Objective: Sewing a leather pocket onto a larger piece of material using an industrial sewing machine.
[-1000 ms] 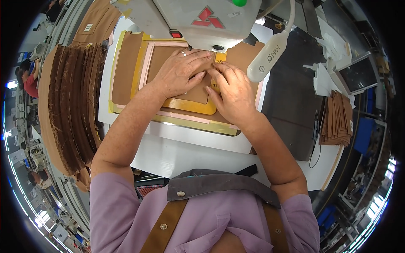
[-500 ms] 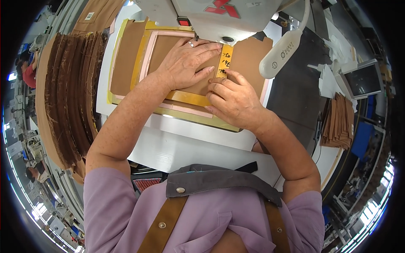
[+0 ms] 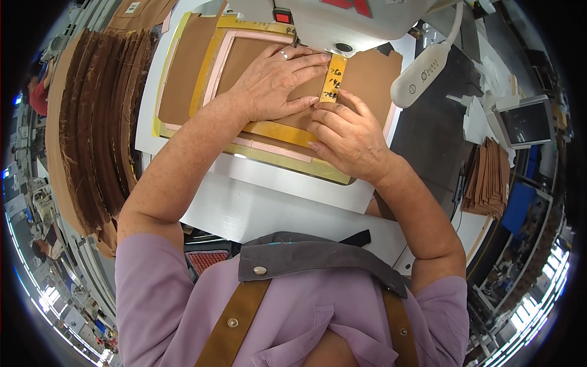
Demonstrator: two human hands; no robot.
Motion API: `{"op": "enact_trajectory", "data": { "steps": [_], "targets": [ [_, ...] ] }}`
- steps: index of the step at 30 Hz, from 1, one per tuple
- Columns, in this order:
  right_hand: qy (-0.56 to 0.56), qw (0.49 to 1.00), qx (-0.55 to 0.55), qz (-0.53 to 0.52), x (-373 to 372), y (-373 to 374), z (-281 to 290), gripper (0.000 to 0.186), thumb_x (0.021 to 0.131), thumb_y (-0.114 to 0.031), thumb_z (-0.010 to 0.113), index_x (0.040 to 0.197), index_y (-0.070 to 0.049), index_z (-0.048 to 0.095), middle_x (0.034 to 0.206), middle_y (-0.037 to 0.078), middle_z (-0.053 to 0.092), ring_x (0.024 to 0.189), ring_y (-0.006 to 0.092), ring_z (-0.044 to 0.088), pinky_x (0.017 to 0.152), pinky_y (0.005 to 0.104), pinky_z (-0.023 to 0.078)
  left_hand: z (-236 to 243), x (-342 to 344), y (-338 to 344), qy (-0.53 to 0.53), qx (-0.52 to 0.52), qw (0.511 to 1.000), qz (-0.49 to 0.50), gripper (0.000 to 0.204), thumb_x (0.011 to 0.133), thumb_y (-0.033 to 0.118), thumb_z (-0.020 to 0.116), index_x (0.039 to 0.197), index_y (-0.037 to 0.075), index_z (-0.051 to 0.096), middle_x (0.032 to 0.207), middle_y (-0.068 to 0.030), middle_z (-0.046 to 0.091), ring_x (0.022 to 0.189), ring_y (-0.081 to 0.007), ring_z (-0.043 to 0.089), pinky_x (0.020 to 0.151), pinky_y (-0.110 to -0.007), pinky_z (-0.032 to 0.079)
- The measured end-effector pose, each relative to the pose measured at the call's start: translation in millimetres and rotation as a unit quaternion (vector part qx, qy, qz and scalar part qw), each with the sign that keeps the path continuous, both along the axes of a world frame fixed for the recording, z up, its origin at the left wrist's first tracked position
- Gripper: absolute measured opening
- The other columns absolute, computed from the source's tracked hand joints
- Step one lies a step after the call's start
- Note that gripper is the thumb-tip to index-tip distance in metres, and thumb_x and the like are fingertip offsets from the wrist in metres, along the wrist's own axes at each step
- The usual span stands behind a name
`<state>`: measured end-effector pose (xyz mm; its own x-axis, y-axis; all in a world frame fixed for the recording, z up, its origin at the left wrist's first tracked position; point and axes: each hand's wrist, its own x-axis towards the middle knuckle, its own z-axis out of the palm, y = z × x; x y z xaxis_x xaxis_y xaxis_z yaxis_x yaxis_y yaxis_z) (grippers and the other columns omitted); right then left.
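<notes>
My left hand (image 3: 278, 82), a ring on one finger, lies flat with fingers stretched over a brown fabric panel (image 3: 246, 64). The panel sits in a flat template with yellow strips (image 3: 278, 133) and pale pink borders. Its fingertips reach the template's right yellow strip (image 3: 333, 79), which bears handwritten marks. My right hand (image 3: 354, 137) is at the lower end of that strip, its fingers curled together and pressed down. Whatever lies under those fingers is hidden. The white head of a sewing machine (image 3: 379, 27) stands just beyond both hands.
A tall stack of brown fabric pieces (image 3: 98, 122) with frayed edges stands on the left. A white lamp arm (image 3: 419, 76) hangs at the right of the machine. Farther right are a bundle of brown pieces (image 3: 486, 180) and a screen (image 3: 524, 119). People work at the far left.
The whole view has shifted slightly, so the template, machine and hands appear a little further right. Both hands keep nearly the same places on the template.
</notes>
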<state>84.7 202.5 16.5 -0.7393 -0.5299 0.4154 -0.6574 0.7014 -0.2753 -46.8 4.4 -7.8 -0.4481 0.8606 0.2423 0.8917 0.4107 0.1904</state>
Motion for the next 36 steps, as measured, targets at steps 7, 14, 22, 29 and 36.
{"op": "enact_trajectory", "data": {
  "steps": [7,14,22,29,36],
  "targets": [
    [0.025,0.999,0.019,0.01,-5.1,-4.3,-2.3,0.019,0.076,-0.023,0.08,0.082,-0.012,0.065,0.101,0.0,0.065,0.11,0.0175,0.065,0.109,0.0493,0.048,9.5,4.9,-0.8,0.024,0.041,0.999,-0.011,0.049,0.087,0.031,0.071,0.134,0.016,0.065,0.145,0.0002,0.059,0.132,-0.0216,0.054,0.115,-0.047,0.038],
    [0.016,1.0,-0.011,0.002,-1.0,-2.6,-4.7,0.017,0.076,-0.02,0.078,0.087,-0.011,0.067,0.102,0.001,0.066,0.11,0.0178,0.065,0.105,0.0487,0.05,5.5,11.1,-3.0,-0.028,0.061,0.997,-0.027,0.04,0.088,0.024,0.072,0.126,0.011,0.069,0.134,-0.0024,0.067,0.127,-0.021,0.06,0.114,-0.046,0.04],
    [0.021,0.999,-0.024,-0.008,1.2,-4.4,-5.4,0.021,0.076,-0.017,0.077,0.094,-0.009,0.07,0.102,0.003,0.066,0.108,0.0193,0.064,0.101,0.0473,0.052,5.4,8.7,2.6,-0.046,0.056,0.997,-0.005,0.053,0.09,0.03,0.07,0.138,0.01,0.059,0.144,-0.0065,0.059,0.137,-0.0239,0.051,0.119,-0.044,0.036],
    [0.033,0.999,-0.026,-0.015,2.6,-7.3,-9.0,0.022,0.075,-0.016,0.078,0.094,-0.009,0.07,0.1,0.003,0.066,0.108,0.0196,0.064,0.099,0.0471,0.052,8.9,13.1,4.8,-0.069,0.043,0.997,0.015,0.054,0.089,0.029,0.067,0.139,0.013,0.057,0.15,-0.0062,0.054,0.138,-0.027,0.048,0.119,-0.049,0.032],
    [0.035,0.999,-0.038,-0.015,1.1,-7.3,-10.5,0.022,0.075,-0.015,0.078,0.095,-0.009,0.07,0.101,0.003,0.065,0.109,0.0198,0.064,0.099,0.0474,0.052,11.4,13.0,6.6,-0.065,0.038,0.997,0.029,0.057,0.088,0.027,0.066,0.141,0.011,0.055,0.146,-0.007,0.056,0.14,-0.0248,0.047,0.12,-0.047,0.031]
  ]
}}
